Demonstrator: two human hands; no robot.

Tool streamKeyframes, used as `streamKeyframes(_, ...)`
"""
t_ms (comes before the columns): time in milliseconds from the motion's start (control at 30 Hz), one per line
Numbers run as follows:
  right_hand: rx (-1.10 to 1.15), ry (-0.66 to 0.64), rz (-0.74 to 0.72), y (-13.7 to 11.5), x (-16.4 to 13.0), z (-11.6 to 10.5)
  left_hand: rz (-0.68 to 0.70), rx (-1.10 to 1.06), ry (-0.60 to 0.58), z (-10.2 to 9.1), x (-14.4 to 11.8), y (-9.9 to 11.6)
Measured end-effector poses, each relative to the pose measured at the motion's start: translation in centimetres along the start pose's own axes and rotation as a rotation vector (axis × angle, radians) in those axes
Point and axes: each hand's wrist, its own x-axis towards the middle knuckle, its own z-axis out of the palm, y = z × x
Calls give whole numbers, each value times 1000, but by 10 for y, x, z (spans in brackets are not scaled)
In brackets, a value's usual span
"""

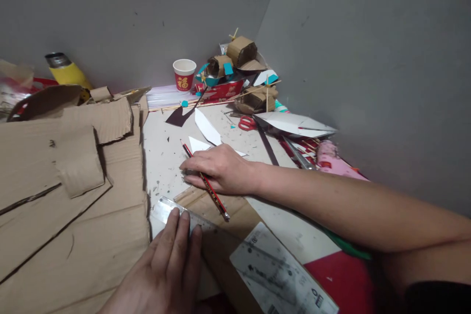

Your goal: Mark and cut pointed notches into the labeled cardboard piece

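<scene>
Pressing flat at lower centre, the left hand (167,270) pins a stiff, slippery ruler (221,240) on light card (221,211), while the right hand (221,169) pinches a thin pencil (206,181).

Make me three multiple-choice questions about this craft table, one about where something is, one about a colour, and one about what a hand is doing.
1. Where does the paper cup stand?
A. at the back by the wall
B. on the ruler
C. under the right hand

2. What colour are the scissors' handles?
A. blue
B. red
C. yellow

3. What is the left hand doing?
A. lifting the cup
B. gripping the scissors
C. pressing flat on the clear ruler

Answers:
1. A: the cup sits far back, near the grey wall.
2. B: the handles show red beside the white paper.
3. C: its fingers lie on the ruler's end over the cardboard, while the right hand holds the pencil.
</scene>
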Motion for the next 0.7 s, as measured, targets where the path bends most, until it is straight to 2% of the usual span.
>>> streamKeyframes(300,24,-20,44,-1,2,2,12,29,20,1,0,3)
streamKeyframes(433,57,-67,80,0,4,-1,15,31,19,1,1,4)
streamKeyframes(700,126,-130,16,8,4,-10,60,39,21,2,4,-2)
